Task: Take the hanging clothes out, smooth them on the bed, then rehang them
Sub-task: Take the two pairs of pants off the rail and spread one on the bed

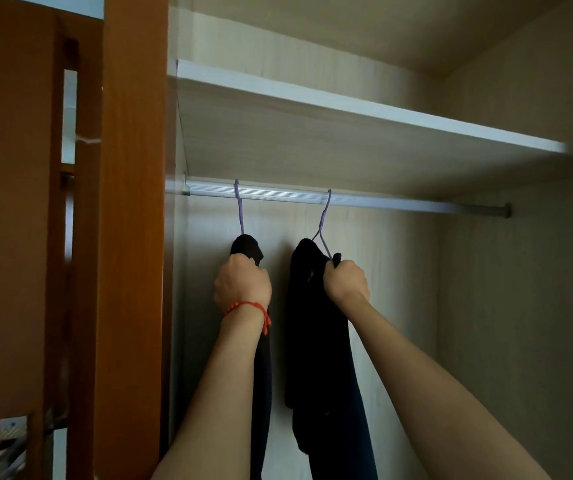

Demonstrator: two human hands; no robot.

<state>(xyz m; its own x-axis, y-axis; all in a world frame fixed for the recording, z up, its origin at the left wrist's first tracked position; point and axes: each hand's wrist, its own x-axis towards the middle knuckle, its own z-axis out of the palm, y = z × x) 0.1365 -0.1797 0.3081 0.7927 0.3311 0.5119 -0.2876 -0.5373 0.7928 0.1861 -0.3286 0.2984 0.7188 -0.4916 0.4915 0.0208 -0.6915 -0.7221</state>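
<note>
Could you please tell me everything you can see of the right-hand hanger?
The right hanger is thin purple wire. Its hook sits over the silver rail, and the neck slants down-left before splitting into two arms. A dark garment drapes over it, hiding the rest. The right hand grips garment and hanger just below the neck.

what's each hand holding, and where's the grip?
Left hand grips the left dark garment at its top; right hand grips the right dark garment at its top. Both hang on the rod.
</note>
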